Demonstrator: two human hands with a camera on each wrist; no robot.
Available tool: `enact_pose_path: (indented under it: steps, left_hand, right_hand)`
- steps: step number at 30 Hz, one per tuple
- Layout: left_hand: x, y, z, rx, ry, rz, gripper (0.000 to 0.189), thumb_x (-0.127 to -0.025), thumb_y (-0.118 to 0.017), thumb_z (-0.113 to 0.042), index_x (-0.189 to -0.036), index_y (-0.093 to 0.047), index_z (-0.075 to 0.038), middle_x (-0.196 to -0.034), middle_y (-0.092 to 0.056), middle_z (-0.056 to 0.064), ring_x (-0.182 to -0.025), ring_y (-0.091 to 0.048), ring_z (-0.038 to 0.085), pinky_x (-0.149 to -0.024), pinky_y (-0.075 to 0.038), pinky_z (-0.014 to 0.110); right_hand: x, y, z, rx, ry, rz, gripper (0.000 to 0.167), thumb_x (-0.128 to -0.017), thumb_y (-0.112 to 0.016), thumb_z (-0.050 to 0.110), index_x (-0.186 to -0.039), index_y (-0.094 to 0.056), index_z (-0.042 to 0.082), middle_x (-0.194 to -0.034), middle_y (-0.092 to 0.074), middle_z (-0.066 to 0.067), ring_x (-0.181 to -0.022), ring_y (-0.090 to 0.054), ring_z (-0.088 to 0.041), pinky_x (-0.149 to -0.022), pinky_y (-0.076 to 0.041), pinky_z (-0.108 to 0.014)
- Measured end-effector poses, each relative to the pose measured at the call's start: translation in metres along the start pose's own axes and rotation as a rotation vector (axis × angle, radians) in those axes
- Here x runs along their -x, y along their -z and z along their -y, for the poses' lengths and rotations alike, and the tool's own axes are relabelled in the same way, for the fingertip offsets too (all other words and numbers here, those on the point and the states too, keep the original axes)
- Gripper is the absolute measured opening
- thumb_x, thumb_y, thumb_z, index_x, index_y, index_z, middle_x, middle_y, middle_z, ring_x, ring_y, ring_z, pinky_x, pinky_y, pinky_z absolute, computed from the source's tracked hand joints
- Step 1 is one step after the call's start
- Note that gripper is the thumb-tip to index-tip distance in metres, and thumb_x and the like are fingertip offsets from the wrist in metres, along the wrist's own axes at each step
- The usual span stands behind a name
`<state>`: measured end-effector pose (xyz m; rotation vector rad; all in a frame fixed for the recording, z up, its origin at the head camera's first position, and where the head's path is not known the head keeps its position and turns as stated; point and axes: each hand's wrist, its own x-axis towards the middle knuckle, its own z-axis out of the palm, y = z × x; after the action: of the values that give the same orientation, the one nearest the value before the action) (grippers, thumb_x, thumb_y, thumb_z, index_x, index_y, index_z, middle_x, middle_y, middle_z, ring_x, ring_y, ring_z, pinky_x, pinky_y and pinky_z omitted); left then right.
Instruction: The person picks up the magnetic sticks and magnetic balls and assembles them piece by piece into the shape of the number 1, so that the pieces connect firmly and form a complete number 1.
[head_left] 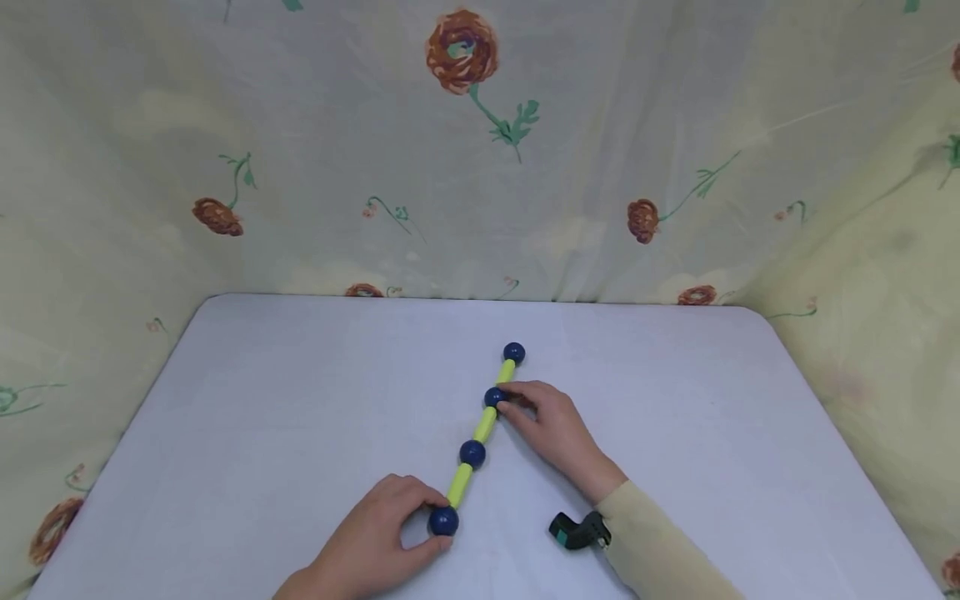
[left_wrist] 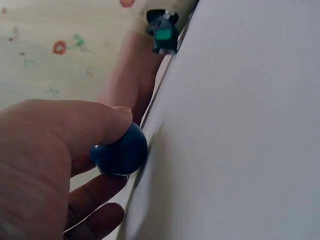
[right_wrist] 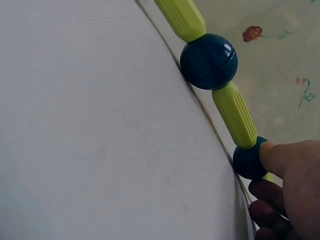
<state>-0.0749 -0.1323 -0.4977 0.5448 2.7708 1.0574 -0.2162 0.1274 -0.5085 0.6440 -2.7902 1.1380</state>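
Note:
A chain of several dark blue balls joined by three yellow-green rods runs in a nearly straight slanted line over the white table. At its near end my left hand pinches the last blue ball between thumb and fingers; the left wrist view shows this blue ball close up. My right hand pinches the second blue ball from the far end. The far end ball and the other middle ball are untouched. Ridges show along a rod in the right wrist view.
The white table has rounded far corners. Behind and beside it hangs a flowered cloth. A small black device with a green patch is worn on the right wrist, over a beige sleeve.

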Motion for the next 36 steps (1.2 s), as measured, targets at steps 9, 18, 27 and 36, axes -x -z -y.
enact_pose_path:
  steps: [9,18,27,36]
  left_hand:
    - [0.009,-0.002,-0.006,0.052,-0.023,0.087,0.031,-0.088,-0.069,-0.054,-0.111,-0.064,-0.034,-0.104,-0.057,-0.024,-0.094,-0.050,0.002,-0.082,-0.047,0.028]
    - [0.009,-0.003,-0.004,0.083,0.005,0.134,0.036,-0.087,-0.066,-0.060,-0.112,-0.063,-0.035,-0.104,-0.056,-0.024,-0.096,-0.050,0.000,-0.083,-0.048,0.027]
    - [0.008,-0.004,-0.002,0.108,-0.013,0.127,0.037,-0.086,-0.067,-0.060,-0.112,-0.063,-0.034,-0.103,-0.057,-0.024,-0.095,-0.051,0.000,-0.084,-0.048,0.027]
    - [0.007,-0.006,-0.002,0.116,-0.020,0.133,0.035,-0.086,-0.070,-0.057,-0.113,-0.063,-0.035,-0.104,-0.057,-0.024,-0.095,-0.051,0.000,-0.084,-0.048,0.026]
  right_hand:
    - [-0.015,-0.016,0.013,-0.047,0.055,0.110,0.031,-0.095,-0.069,0.033,-0.125,-0.069,0.026,-0.119,-0.067,0.012,-0.114,-0.058,-0.006,-0.094,-0.047,-0.033]
    - [-0.019,-0.027,0.018,-0.060,0.090,0.102,0.032,-0.095,-0.068,0.035,-0.125,-0.069,0.025,-0.118,-0.067,0.014,-0.114,-0.059,-0.007,-0.094,-0.047,-0.034]
    - [-0.017,-0.028,0.013,-0.039,0.108,0.082,0.034,-0.094,-0.068,0.039,-0.125,-0.069,0.025,-0.114,-0.068,0.015,-0.107,-0.060,-0.004,-0.090,-0.049,-0.031]
    - [-0.014,-0.029,0.010,-0.013,0.087,0.069,0.032,-0.093,-0.069,0.040,-0.124,-0.070,0.029,-0.111,-0.068,0.018,-0.103,-0.060,-0.002,-0.087,-0.049,-0.029]
